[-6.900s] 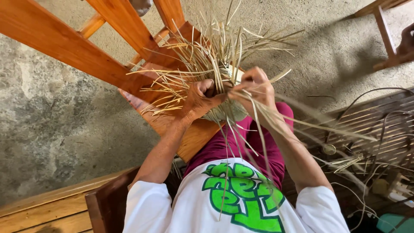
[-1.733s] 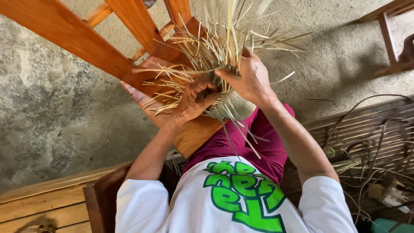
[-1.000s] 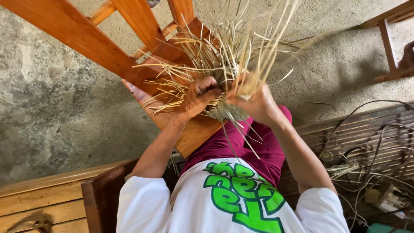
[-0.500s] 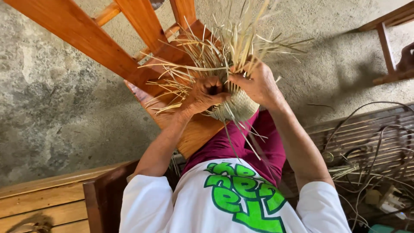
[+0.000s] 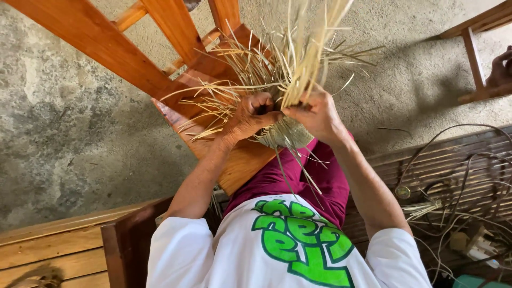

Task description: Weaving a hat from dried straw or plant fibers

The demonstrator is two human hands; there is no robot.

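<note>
Concrete floor [image 5: 69, 133] fills the frame from 8 to 2 o'clock, grey and rough.

Wooden chair [image 5: 106, 48] comes in from 11 o'clock, orange-brown slats and rails running toward centre; its seat edge sits under the hands, just left of the lap.

Person seated at 6 o'clock: white shirt [image 5: 256, 256] with green print, maroon shorts [image 5: 314, 176] above it in frame. Both forearms reach up toward centre.

Slatted bench [image 5: 453, 165] at 3 to 4 o'clock, dark bamboo-like strips, with loose cords and thin wires lying across it. Wooden planks [image 5: 48, 250] at 8 o'clock, a dark wood block beside them. Second wooden frame [image 5: 474, 48] at 2 o'clock; another person's hand rests on it at the frame edge.

Straw bundle [image 5: 277, 64] at 12 o'clock, just above centre: pale dry strands fanning out up and left, a thick tuft standing near upright.

Woven basket [image 5: 285, 136] at centre, small, rounded, tight weave, held over the lap, loose strands sprouting from its rim. Partly hidden by both hands.

Left hand [image 5: 250, 114] just left of centre: fingers curled tight, gripping the basket rim and the strands there.

Right hand [image 5: 317, 114] just right of centre: fingers pressed together, pinching the base of the upright tuft against the basket. Thumb tips of the two hands are near touching.
</note>
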